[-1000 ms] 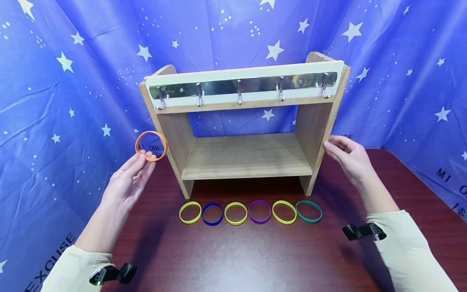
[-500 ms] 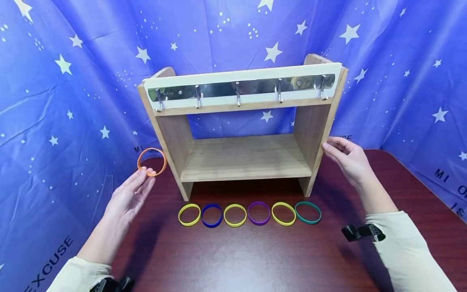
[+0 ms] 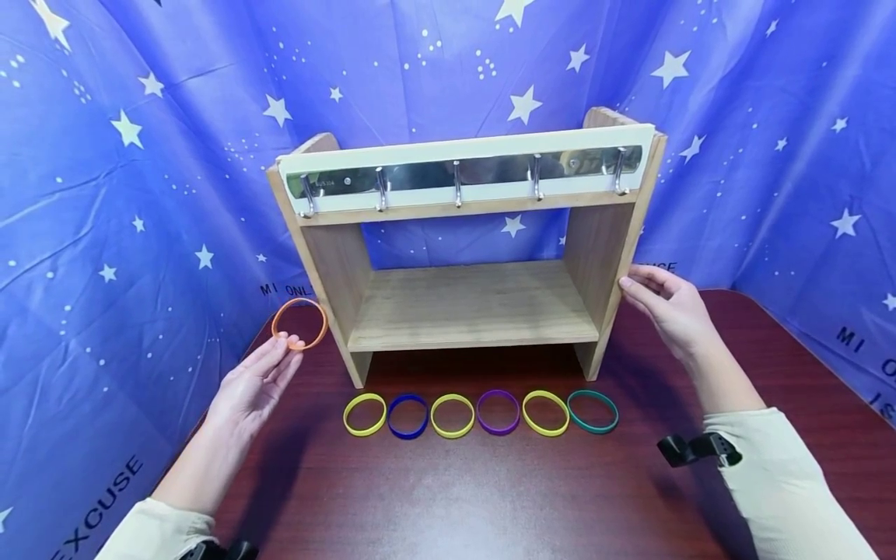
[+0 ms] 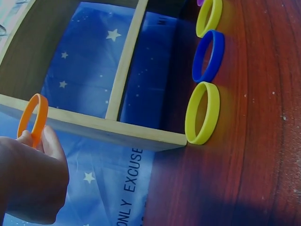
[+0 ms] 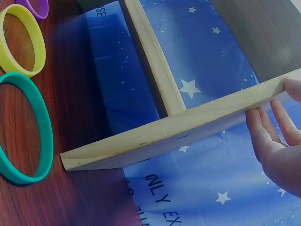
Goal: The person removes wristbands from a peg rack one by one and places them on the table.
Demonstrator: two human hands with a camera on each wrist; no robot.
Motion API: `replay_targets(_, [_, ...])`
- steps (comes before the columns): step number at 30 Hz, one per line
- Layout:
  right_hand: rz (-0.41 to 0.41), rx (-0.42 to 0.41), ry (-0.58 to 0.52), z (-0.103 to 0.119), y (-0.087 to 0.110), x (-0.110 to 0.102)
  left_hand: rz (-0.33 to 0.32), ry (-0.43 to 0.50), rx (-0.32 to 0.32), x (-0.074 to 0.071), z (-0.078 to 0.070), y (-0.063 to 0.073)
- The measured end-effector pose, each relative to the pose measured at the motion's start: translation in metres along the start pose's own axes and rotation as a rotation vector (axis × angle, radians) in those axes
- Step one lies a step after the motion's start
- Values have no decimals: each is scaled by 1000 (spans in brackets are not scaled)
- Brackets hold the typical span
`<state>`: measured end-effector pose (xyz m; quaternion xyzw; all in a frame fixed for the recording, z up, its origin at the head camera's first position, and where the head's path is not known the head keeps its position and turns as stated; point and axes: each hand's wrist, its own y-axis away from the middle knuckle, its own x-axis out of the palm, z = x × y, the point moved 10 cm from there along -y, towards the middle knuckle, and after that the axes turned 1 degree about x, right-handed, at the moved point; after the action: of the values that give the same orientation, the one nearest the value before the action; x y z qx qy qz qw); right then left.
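My left hand (image 3: 255,381) pinches an orange silicone wristband (image 3: 324,327) between thumb and fingers. The band stands upright beside the left side panel of a wooden rack (image 3: 476,303), at about the height of its lower shelf. In the left wrist view the orange wristband (image 4: 41,117) overlaps the panel's front edge; contact cannot be told. At the opposite side, my right hand (image 3: 668,311) touches the rack's right panel. The right wrist view has the thumb (image 5: 293,88) at the panel's front edge and the fingers on its outer face, fairly straight.
Wristbands lie in a row before the rack: yellow (image 3: 365,433), blue (image 3: 408,435), yellow (image 3: 453,435), purple (image 3: 498,432), yellow (image 3: 546,431) and green (image 3: 593,430). Metal hooks (image 3: 458,187) line the rack's top bar. A starry blue curtain (image 3: 448,70) surrounds the table (image 3: 448,498).
My left hand has come down with the orange wristband, from beside the panel's middle to lower along it, and slightly right over the last half second. The right hand stays at the right panel.
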<state>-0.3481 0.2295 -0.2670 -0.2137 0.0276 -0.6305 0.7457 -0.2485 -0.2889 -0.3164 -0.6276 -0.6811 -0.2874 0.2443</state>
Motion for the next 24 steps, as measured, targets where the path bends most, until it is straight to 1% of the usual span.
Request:
replay_targets(5, [1, 1, 4, -1, 0, 0, 8, -21, -7, -4, 3, 2])
replay_targets(10, [-1, -6, 1, 0, 0, 0, 22, -92, 8, -8, 3, 4])
replay_targets(17, [-7, -3, -19, 0, 0, 0, -48, -129, -32, -23, 9, 5])
replay_targets(24, [-7, -1, -24, -1, 0, 1, -112, -278, -80, -42, 15, 4])
